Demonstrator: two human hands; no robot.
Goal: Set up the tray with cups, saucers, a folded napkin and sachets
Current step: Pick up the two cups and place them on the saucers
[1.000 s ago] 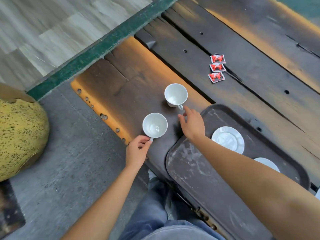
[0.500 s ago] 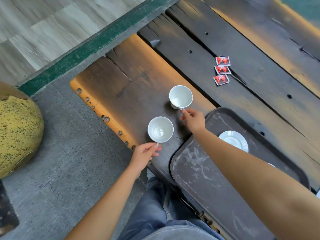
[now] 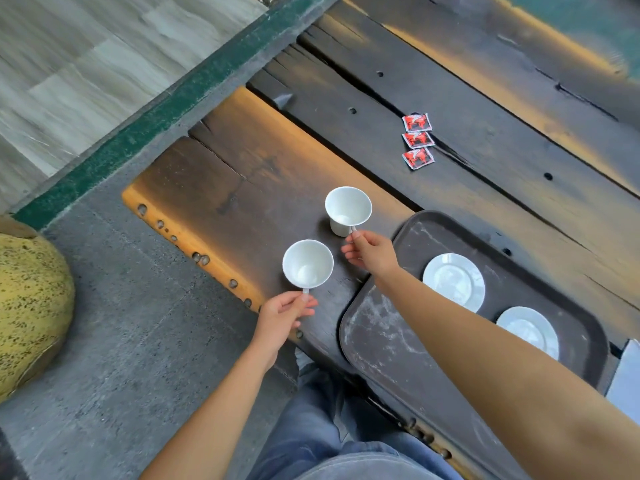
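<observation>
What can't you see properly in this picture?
Head view:
- Three red paper sachets: print too small.
- Nearer round white saucer: partly behind the right forearm.
- Pale flat sheet: cut off by the right edge.
- Handle of the near white ceramic cup: mostly inside the grip of the left hand.

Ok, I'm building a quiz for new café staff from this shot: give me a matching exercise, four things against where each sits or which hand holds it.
Things
1. nearer white ceramic cup
2. farther white ceramic cup
3. two round white saucers
4. three red paper sachets

Places or states
A. on the dark brown tray
B. handle pinched by the right hand
C. in a row on the dark wooden plank
D. handle pinched by the left hand

Pairs: 1-D, 2-B, 3-A, 4-C
</observation>
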